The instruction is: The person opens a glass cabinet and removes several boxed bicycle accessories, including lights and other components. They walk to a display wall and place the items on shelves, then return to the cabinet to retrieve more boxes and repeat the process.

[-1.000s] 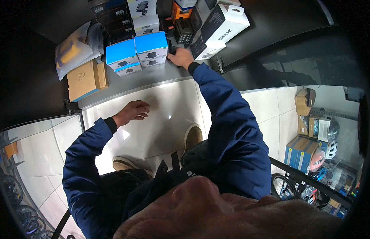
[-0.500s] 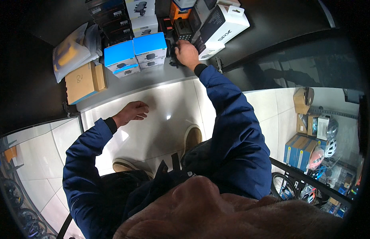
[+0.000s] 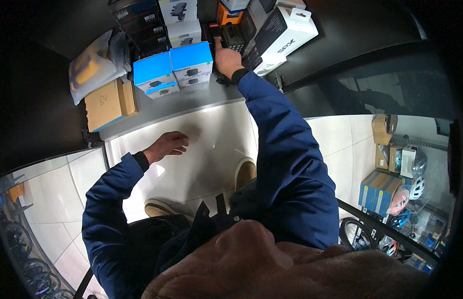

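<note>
My right hand reaches into the dark cabinet, its index finger stretched toward a black and red box. The other fingers are mostly hidden under the hand, and I see nothing held in it. Beside it on the right stands a dark patterned box. A small black object lies partly covered below the wrist. To the hand's left are blue-topped white boxes, stacked in two piles. My left hand hangs over the tiled floor in front of the shelf, fingers loosely apart, holding nothing.
Cardboard boxes and a plastic-wrapped yellow item sit at the shelf's left. A large white and black box leans at the right, near the open door. Helmets, blue boxes and a bicycle wheel stand far right.
My right hand has moved slightly left and deeper into the cabinet, from the small black object to the black and red box. My left hand stays nearly still. The view has shifted a little.
</note>
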Motion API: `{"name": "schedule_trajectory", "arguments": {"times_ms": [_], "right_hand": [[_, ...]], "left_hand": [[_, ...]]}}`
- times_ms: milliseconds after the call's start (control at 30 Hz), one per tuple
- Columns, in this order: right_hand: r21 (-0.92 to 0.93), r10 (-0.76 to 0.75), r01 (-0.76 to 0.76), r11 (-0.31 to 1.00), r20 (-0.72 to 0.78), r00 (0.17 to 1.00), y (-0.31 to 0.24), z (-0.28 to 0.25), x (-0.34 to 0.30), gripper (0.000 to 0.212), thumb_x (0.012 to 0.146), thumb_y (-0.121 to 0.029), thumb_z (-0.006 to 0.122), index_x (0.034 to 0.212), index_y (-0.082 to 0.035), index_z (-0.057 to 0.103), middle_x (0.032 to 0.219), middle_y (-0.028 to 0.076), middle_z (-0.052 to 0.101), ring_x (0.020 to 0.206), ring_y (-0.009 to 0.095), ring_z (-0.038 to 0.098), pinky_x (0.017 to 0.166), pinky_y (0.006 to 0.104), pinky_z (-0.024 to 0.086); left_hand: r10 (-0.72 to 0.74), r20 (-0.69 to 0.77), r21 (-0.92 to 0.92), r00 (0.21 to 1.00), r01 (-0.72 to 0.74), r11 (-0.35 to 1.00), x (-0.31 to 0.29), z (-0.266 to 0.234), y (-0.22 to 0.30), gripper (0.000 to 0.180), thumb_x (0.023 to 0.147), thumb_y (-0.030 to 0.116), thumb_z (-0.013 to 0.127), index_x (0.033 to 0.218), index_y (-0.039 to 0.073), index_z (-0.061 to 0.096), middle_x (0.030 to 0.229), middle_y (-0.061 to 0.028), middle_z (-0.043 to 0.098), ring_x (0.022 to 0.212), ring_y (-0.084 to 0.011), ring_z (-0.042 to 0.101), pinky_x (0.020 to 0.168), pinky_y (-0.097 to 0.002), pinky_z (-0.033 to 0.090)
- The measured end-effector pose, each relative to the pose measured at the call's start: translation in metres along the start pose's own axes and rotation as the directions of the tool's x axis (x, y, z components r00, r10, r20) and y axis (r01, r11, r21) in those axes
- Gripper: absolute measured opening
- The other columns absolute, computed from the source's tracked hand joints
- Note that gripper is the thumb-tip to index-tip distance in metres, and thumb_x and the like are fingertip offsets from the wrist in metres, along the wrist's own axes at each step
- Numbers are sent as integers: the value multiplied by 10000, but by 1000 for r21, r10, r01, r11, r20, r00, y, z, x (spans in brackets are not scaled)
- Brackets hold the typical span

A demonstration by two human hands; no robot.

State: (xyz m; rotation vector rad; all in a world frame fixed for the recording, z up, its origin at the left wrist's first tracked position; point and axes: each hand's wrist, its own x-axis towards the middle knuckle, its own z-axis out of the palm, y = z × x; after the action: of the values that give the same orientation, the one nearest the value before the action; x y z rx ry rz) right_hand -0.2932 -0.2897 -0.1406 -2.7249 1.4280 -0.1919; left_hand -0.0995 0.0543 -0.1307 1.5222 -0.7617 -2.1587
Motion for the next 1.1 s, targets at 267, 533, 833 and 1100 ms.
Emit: {"name": "schedule_trajectory", "arguments": {"times_ms": [267, 533, 833, 1100], "right_hand": [[13, 38, -40, 999, 128, 991, 3, 10, -43, 406, 1047, -158, 452, 1391, 32, 554, 1041, 225, 775, 928, 394, 764, 780, 505, 595], [92, 30, -39, 995, 99, 995, 11, 15, -36, 392, 1078, -168, 396, 1350, 34, 592, 1071, 223, 769, 958, 405, 752, 759, 526, 589], [67, 18, -15, 998, -32, 999, 1, 14, -28, 406, 993, -138, 541, 1352, 42, 599, 936, 204, 770, 850, 354, 766, 670, 477, 596], [-6, -5, 3, 1000, -378, 926, 6, -26, 13, 280, 953, -114, 587, 1199, 11, 639, 842, 210, 759, 766, 383, 760, 617, 490, 602]], "left_hand": [[-22, 23, 27, 1000, 21, 999, 6, 3, 4, 357, 1050, 309, 668, 1312, 71, 620, 1196, -39, 666, 1046, -145, 672, 954, -323, 561], [-36, 13, -3, 999, 36, 999, 6, -2, -2, 348, 1072, 319, 646, 1315, 70, 622, 1191, -41, 684, 1035, -147, 690, 928, -324, 572], [-71, -1, 2, 997, 71, 997, 9, -1, -5, 360, 1075, 321, 641, 1333, 71, 614, 1188, -40, 684, 1044, -158, 689, 932, -326, 563], [-74, -16, -11, 997, 74, 997, 6, -1, -9, 370, 1074, 323, 642, 1332, 60, 618, 1200, -51, 690, 1048, -169, 695, 927, -326, 564]]}}
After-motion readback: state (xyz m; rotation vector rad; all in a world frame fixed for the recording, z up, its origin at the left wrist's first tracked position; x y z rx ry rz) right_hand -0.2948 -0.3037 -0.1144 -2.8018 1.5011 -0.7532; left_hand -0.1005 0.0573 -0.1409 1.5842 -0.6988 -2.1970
